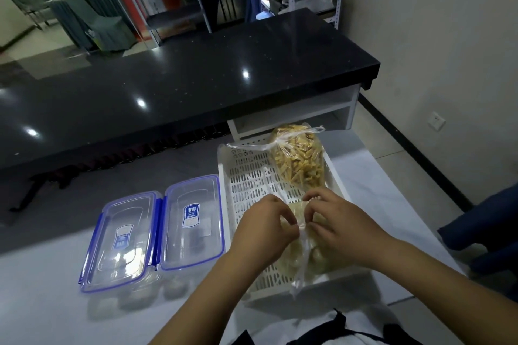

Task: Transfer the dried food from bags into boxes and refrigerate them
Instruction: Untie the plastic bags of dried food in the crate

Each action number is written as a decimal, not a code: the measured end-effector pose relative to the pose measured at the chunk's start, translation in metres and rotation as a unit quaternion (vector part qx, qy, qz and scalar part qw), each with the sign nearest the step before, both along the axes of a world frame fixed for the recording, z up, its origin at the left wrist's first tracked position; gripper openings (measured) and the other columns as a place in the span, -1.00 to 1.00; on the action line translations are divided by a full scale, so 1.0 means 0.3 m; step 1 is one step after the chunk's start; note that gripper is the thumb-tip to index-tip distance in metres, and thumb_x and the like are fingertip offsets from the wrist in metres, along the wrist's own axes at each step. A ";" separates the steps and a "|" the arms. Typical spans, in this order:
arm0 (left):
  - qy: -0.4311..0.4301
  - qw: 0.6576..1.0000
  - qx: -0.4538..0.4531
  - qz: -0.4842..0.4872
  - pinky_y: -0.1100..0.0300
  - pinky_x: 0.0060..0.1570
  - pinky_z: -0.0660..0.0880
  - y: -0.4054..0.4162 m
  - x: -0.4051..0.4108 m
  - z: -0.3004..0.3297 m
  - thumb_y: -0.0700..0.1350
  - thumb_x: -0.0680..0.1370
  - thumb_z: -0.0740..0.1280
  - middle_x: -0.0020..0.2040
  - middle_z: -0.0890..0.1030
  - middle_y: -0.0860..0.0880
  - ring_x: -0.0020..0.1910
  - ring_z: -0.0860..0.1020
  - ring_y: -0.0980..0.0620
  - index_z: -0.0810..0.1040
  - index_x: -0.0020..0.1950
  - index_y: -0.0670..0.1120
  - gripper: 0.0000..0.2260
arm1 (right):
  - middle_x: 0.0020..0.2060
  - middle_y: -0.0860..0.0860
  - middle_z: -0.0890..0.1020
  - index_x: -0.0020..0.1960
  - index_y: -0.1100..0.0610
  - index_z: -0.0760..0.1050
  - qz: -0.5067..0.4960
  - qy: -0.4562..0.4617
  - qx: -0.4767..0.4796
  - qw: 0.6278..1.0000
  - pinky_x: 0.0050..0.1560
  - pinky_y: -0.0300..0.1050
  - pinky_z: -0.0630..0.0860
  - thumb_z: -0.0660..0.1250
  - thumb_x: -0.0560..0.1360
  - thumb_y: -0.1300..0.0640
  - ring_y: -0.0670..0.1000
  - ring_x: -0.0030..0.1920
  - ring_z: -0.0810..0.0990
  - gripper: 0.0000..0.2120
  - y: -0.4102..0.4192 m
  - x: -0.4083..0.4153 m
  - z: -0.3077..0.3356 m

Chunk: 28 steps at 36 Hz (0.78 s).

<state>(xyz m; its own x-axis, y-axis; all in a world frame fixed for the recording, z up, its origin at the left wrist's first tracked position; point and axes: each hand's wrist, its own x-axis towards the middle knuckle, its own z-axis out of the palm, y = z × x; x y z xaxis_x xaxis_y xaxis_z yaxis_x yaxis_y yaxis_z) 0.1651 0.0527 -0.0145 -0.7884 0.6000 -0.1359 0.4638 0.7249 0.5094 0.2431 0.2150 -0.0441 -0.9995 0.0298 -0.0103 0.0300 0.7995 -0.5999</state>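
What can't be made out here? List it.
Head view:
- Near bag: its contents and knot, covered by left hand and right hand.
- Labels on both boxes: print too small.
- Far bag: food type unclear through plastic.

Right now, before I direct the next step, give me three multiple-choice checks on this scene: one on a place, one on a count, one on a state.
1. Where does the tied bag of yellow strips lie?
A. in the white basket
B. on the black counter
C. inside a box

2. How many clear boxes with blue clips stand left of the basket?
A. one
B. two
C. three

3. What are the left hand and right hand doing?
A. resting flat
B. pinching the near bag
C. lifting a lid

Answers: 1 A, it rests at the basket's far end; 2 B, two stand side by side; 3 B, fingertips pinch its neck.
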 end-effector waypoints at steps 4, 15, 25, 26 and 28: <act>0.021 1.000 0.006 -0.005 0.30 -0.03 0.35 -0.002 -0.006 -0.007 -0.02 0.50 0.45 0.10 0.54 0.15 0.06 0.53 0.15 0.70 -0.08 0.03 -0.94 | 0.22 -0.19 0.40 -0.07 -0.08 0.40 0.008 -0.007 0.020 1.000 -0.12 -0.35 0.47 0.27 0.61 0.08 -0.11 -0.02 0.51 -0.90 0.004 -0.007 -0.004; 0.048 0.996 -0.026 -0.064 0.14 -0.10 0.49 -0.026 -0.004 -0.018 0.02 0.62 0.29 0.22 0.42 0.13 -0.01 0.55 0.08 0.60 0.02 -0.01 -0.85 | 0.25 -0.22 0.39 0.07 -0.07 0.54 0.022 -0.015 -0.008 1.000 0.05 -0.20 0.56 0.32 0.58 0.01 -0.09 0.09 0.53 -0.91 0.029 -0.003 0.004; 0.073 0.992 -0.013 -0.103 0.29 -0.40 0.24 -0.062 0.006 -0.037 0.03 0.66 0.20 0.22 0.31 0.09 -0.26 0.41 0.13 0.47 0.08 -0.03 -0.84 | 0.12 -0.11 0.42 -0.03 -0.03 0.40 0.074 0.020 0.072 0.995 -0.23 -0.30 0.40 0.27 0.59 0.09 -0.10 -0.08 0.42 -0.95 0.009 -0.020 -0.001; 0.075 0.992 -0.008 -0.103 0.26 -0.37 0.27 -0.065 0.007 -0.036 0.03 0.66 0.20 0.21 0.31 0.09 -0.26 0.40 0.12 0.47 0.08 -0.03 -0.85 | 0.10 -0.10 0.42 -0.02 -0.01 0.39 0.076 0.019 0.078 0.994 -0.22 -0.27 0.43 0.25 0.59 0.07 -0.09 -0.09 0.41 -0.96 0.008 -0.019 -0.001; 0.078 0.992 0.006 -0.103 0.21 -0.32 0.35 -0.069 0.010 -0.035 0.02 0.65 0.21 0.20 0.32 0.09 -0.24 0.42 0.12 0.46 0.07 -0.03 -0.86 | 0.08 -0.09 0.40 -0.02 -0.01 0.36 0.077 0.019 0.083 0.993 -0.20 -0.20 0.47 0.23 0.60 0.06 -0.08 -0.11 0.38 -0.95 0.004 -0.017 0.003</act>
